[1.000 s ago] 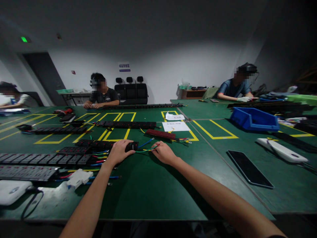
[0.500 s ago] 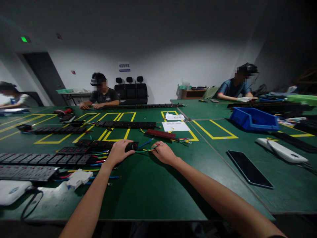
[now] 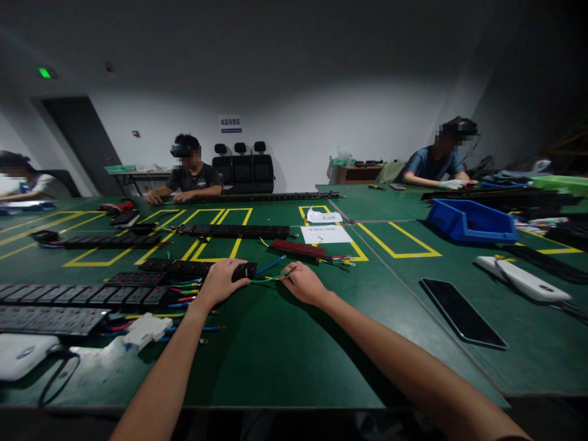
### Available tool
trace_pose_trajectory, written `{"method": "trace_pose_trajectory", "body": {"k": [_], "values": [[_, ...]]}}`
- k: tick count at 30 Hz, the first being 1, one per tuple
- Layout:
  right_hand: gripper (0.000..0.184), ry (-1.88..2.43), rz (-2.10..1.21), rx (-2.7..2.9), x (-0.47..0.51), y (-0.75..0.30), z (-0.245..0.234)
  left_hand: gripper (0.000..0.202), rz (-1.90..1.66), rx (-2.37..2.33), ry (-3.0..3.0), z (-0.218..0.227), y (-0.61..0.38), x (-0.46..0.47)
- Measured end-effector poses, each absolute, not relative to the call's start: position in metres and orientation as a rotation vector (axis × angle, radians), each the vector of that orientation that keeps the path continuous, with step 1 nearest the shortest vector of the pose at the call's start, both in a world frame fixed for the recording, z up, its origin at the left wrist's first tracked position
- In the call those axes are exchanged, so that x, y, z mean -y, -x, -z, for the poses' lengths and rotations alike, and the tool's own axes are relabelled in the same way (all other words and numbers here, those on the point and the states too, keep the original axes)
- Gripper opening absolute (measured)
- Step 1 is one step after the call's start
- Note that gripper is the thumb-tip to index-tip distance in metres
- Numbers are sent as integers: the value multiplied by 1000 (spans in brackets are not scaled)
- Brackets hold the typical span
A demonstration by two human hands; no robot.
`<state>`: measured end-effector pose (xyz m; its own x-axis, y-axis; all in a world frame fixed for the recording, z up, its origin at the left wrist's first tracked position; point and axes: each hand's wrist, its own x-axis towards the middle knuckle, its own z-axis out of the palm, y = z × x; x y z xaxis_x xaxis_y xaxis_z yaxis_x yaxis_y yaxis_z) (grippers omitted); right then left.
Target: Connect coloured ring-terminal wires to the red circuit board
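Observation:
My left hand [image 3: 223, 280] is closed over the right end of a black socket strip [image 3: 177, 267] that lies on the green table. Out of that end come a blue wire [image 3: 270, 265] and a green-yellow wire [image 3: 264, 280]. My right hand [image 3: 302, 282] pinches the wires near their free ends, where a bit of red shows at the fingertips. Just behind my right hand lies a dark red strip [image 3: 297, 248] with several coloured wires at its right end. More black socket strips [image 3: 82, 296] with loose wire ends lie to the left of my left forearm.
A phone [image 3: 463, 313], a white power bank [image 3: 521, 279] and a blue bin [image 3: 471, 222] are on the right. At the left stand a white connector block [image 3: 147, 329] and another white power bank [image 3: 27, 355]. Several people sit across the table; one handles a long black strip [image 3: 261, 197].
My two hands and the wires stay almost where they were. Across the table, a person's head and hand have shifted slightly.

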<state>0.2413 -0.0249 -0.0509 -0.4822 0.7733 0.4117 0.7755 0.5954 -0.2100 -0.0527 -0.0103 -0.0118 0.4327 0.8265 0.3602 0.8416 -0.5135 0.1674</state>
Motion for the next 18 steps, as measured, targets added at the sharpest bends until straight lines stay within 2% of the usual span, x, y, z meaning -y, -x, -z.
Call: {"method": "trace_pose_trajectory", "body": {"k": [18], "values": [[28,1282,-25,2362,26,-241,49,49,644,1528,2627,15,54,9]]}}
